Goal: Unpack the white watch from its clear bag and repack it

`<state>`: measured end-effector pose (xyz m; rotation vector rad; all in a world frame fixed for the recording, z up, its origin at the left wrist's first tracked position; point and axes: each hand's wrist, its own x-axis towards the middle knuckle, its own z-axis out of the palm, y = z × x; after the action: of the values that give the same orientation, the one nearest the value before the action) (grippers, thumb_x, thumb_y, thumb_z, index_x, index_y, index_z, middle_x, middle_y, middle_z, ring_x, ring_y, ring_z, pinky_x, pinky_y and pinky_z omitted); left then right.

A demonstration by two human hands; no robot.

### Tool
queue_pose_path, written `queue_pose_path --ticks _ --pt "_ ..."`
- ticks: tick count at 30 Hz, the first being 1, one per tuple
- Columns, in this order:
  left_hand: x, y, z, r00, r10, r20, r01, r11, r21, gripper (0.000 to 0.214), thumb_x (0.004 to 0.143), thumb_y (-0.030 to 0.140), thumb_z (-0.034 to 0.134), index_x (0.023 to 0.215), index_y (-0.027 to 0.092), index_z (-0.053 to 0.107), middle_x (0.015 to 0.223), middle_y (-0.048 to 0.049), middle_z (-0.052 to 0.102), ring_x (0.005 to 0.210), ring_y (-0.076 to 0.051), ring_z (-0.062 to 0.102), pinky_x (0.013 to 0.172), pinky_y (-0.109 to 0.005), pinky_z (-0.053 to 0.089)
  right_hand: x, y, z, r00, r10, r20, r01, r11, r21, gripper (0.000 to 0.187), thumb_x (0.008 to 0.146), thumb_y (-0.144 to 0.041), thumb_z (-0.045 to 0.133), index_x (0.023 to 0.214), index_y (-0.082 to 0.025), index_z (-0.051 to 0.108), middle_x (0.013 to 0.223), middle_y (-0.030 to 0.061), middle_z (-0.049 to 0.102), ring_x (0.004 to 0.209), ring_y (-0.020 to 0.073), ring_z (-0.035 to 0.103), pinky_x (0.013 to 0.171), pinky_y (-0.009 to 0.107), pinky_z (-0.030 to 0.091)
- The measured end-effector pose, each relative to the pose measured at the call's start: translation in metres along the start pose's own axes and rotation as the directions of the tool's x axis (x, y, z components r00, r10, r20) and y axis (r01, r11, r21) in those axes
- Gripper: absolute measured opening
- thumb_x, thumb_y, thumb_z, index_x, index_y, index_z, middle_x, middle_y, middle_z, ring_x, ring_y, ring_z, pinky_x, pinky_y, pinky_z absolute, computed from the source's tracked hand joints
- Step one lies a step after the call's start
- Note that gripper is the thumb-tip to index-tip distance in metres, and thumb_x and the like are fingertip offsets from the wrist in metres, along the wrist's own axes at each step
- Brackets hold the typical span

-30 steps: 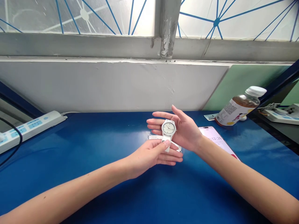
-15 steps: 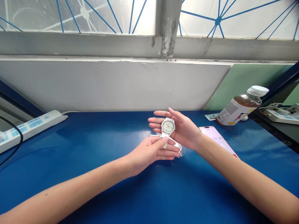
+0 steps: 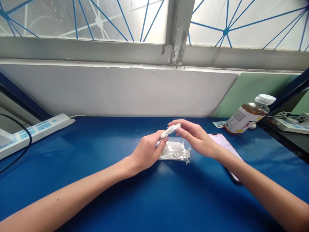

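A white wristwatch (image 3: 171,130) is held up between both hands, turned edge-on so that its dial is hidden. My left hand (image 3: 147,151) pinches its near-left end between thumb and fingers. At the other end, my right hand (image 3: 193,137) has its thumb and fingertips closed about the watch. Below the hands a clear plastic pouch (image 3: 172,154) lies on the blue table (image 3: 108,199), with something white inside it. Part of the pouch is covered by my left hand.
To the right a phone (image 3: 225,145) lies screen up, partly under my right forearm. Behind it stand a drink bottle (image 3: 248,116) with a white cap and a small card (image 3: 218,124). A white power strip (image 3: 48,129) with a black cable (image 3: 30,141) lies at the left.
The watch has been turned from dial facing up to edge-on. My right hand has gone from open behind it to closed on its end. The pouch is now more exposed.
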<state>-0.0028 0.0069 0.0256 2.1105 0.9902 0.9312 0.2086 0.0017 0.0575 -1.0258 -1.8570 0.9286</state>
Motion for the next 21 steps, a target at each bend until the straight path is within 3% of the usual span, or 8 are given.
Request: queue_pose_path --ticks 3,7,12,15,21 --pt "-0.003 -0.002 0.003 0.996 0.089 0.024 -0.091 0.989 0.113 0.027 0.099 0.029 0.045 0.116 0.022 0.066 0.107 -0.0077 0.073 0.095 -0.024 0.068 0.085 -0.032 0.048 -0.026 -0.001 -0.004 0.998 -0.001 0.058 0.011 0.984 -0.177 0.030 0.097 -0.038 0.054 0.123 -0.028 0.067 0.120 0.0062 0.072 0.101 0.0267 0.067 0.082 0.039 0.054" --pt "-0.005 -0.002 0.011 0.974 0.196 0.114 -0.214 0.961 0.174 0.024 0.097 0.024 0.048 0.107 0.021 0.069 0.107 -0.0100 0.074 0.103 -0.028 0.069 0.095 -0.039 0.048 -0.058 0.010 -0.002 0.999 -0.049 0.010 0.050 0.982 -0.180 0.030 0.094 -0.031 0.061 0.123 -0.029 0.068 0.124 0.0063 0.071 0.115 0.0285 0.064 0.097 0.044 0.051" --pt "-0.004 -0.008 0.016 0.891 0.360 0.276 -0.425 0.875 0.232 0.029 0.099 0.022 0.045 0.114 0.015 0.068 0.117 -0.0162 0.072 0.111 -0.029 0.067 0.101 -0.040 0.047 -0.076 0.016 0.004 0.998 -0.056 -0.023 0.050 0.978 -0.204 0.028 0.094 -0.026 0.061 0.120 -0.030 0.070 0.121 0.0064 0.072 0.112 0.0276 0.066 0.095 0.044 0.054" --pt "-0.005 -0.013 0.017 0.886 0.371 0.279 -0.440 0.864 0.246 0.030 0.099 0.022 0.046 0.120 0.016 0.066 0.120 -0.0156 0.070 0.116 -0.028 0.065 0.103 -0.041 0.046 -0.078 0.015 0.003 0.997 -0.076 -0.023 0.069 0.972 -0.225 0.028 0.094 -0.025 0.061 0.120 -0.029 0.069 0.121 0.0069 0.070 0.114 0.0266 0.066 0.096 0.042 0.054" --pt "-0.008 -0.018 0.019 0.935 0.270 0.229 -0.321 0.920 0.227 0.046 0.094 0.038 0.062 0.135 0.019 0.056 0.133 -0.0154 0.063 0.127 -0.032 0.055 0.108 -0.047 0.041 -0.076 0.027 -0.012 0.983 -0.142 -0.115 0.089 0.923 -0.375 0.023 0.093 -0.026 0.061 0.116 -0.027 0.068 0.118 0.0097 0.071 0.110 0.0269 0.067 0.095 0.043 0.054"
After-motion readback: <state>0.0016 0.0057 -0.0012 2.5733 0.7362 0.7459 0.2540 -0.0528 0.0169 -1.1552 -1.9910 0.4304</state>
